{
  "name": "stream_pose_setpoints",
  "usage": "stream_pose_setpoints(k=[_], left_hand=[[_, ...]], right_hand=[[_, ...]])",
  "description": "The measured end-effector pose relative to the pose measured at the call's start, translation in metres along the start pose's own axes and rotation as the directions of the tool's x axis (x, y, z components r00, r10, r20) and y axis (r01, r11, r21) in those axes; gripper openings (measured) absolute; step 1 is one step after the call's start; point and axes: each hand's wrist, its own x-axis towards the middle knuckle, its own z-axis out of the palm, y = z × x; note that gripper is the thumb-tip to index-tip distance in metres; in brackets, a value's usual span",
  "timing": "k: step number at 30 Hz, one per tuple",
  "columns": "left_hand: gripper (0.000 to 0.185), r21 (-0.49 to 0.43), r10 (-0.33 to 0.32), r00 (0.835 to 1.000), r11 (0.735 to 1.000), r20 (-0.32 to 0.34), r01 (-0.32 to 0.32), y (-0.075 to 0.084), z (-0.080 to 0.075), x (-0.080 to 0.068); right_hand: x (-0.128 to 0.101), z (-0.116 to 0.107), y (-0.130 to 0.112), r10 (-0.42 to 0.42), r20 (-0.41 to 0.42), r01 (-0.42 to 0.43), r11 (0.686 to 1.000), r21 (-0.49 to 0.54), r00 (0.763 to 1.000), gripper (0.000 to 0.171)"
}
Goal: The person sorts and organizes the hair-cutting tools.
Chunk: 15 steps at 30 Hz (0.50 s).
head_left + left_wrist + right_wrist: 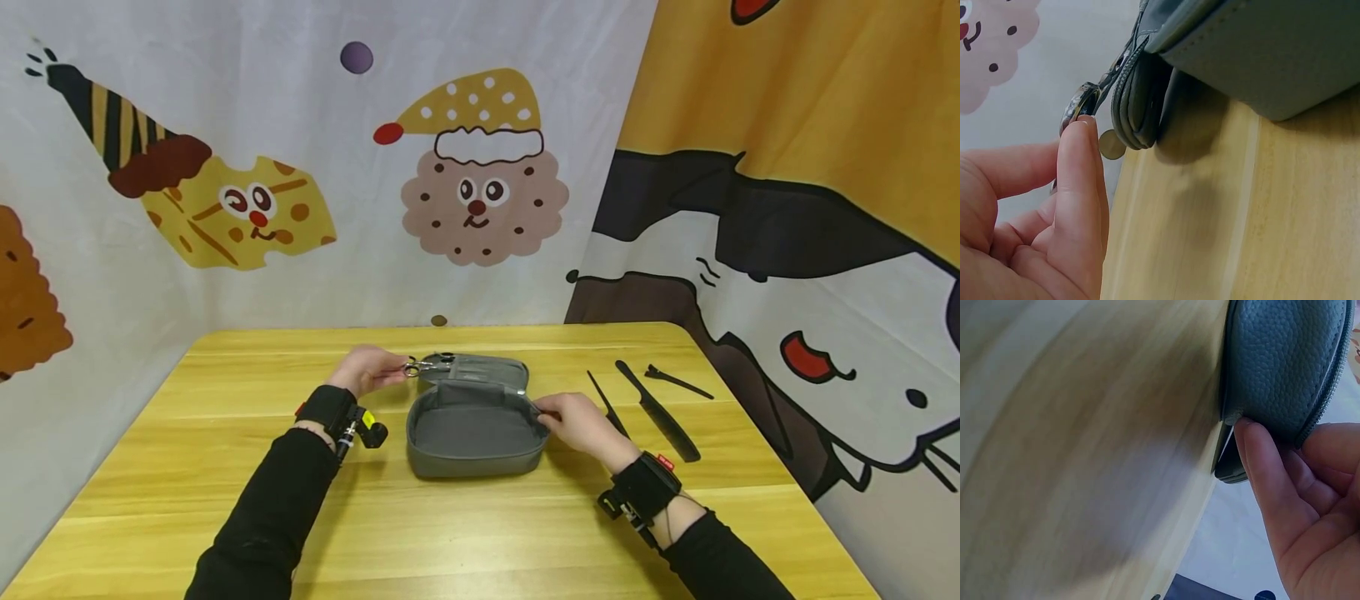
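A grey zippered pouch (472,465) lies unzipped on the table, its lid (491,369) folded back toward the far side. My left hand (369,369) pinches the finger loops of metal scissors (415,367) at the lid's left end. The blades reach over the lid's inner side; whether a pocket holds them I cannot tell. In the left wrist view the scissors' loop (1079,107) shows between thumb and fingers. My right hand (579,422) grips the pouch's back right corner, with thumb by the zipper and fingers against the leathery side wall (1285,362).
Right of the pouch lie a thin-tailed black comb (611,412), a long black comb (662,415) and a black hair clip (678,381). The wooden table (480,542) ends at a cartoon-printed curtain (300,292) behind.
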Motion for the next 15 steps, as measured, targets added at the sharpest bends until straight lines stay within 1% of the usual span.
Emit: stream_pose_setpoints(k=[6,15], left_hand=[[0.026,0.015,-0.002,1.0,1.0,0.003,0.002,0.003,0.007,0.0],[0.025,0.036,0.003,1.0,0.999,0.003,-0.004,0.004,0.014,-0.001]], right_hand=[[-0.001,-0.001,0.0,-0.028,-0.001,0.028,1.0,-0.011,1.0,0.024],[-0.002,-0.002,0.004,-0.111,0.005,0.111,0.993,-0.044,0.994,0.025]])
